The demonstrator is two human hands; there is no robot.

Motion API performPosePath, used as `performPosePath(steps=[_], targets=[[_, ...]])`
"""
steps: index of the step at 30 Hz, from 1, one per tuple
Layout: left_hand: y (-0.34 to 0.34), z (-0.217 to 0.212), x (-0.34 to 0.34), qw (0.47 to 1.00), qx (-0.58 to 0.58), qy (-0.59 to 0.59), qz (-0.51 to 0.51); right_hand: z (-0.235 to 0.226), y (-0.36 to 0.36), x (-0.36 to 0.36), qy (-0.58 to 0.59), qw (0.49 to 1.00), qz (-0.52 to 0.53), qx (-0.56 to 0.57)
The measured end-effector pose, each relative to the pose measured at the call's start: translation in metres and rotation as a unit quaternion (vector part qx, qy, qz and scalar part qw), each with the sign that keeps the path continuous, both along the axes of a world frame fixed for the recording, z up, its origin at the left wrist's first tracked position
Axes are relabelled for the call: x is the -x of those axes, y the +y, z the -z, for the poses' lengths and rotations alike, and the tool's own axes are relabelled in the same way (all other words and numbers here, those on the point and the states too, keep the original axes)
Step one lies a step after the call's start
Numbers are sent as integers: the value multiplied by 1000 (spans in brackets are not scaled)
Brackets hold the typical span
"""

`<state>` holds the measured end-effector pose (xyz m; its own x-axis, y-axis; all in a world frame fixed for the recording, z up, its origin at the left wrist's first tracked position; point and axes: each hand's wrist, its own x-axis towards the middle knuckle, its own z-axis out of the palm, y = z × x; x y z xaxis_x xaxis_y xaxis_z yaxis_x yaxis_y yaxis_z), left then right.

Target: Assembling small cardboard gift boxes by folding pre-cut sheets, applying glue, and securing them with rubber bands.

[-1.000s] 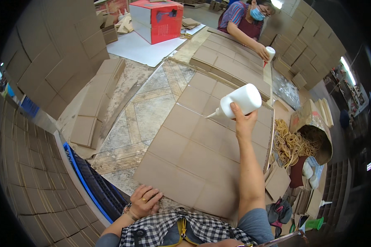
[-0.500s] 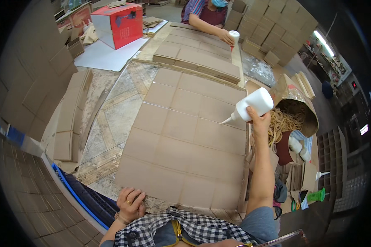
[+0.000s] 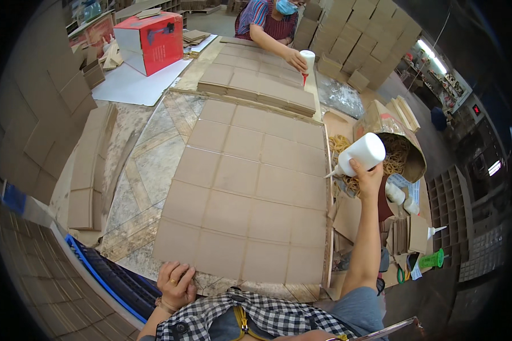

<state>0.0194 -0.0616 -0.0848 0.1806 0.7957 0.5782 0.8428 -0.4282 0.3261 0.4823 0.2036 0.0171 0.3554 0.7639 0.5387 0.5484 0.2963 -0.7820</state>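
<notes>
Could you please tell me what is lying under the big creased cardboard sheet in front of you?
The cardboard sheet lies on a patterned stone-look table, which shows to its left. Whatever is beneath its middle is covered.

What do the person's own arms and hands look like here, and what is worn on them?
Both forearms are bare. The left hand has a ring on one finger and a thin band at the wrist. The right hand shows no ring or glove that I can see. The right arm has a short grey-blue sleeve. A black-and-white checked garment covers the chest.
</notes>
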Motion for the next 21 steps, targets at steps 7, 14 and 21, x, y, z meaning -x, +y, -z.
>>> performPosePath(steps=[7,14,21], targets=[[-2,-4,1,1000,5,-11,-12,-14,-24,136,257,951,-172,13],[-1,-6,2,999,-4,-32,-13,37,-27,243,257,932,-253,33],[-7,-3,6,1000,10,-12,-24,35,-26,316,259,911,-319,46]])
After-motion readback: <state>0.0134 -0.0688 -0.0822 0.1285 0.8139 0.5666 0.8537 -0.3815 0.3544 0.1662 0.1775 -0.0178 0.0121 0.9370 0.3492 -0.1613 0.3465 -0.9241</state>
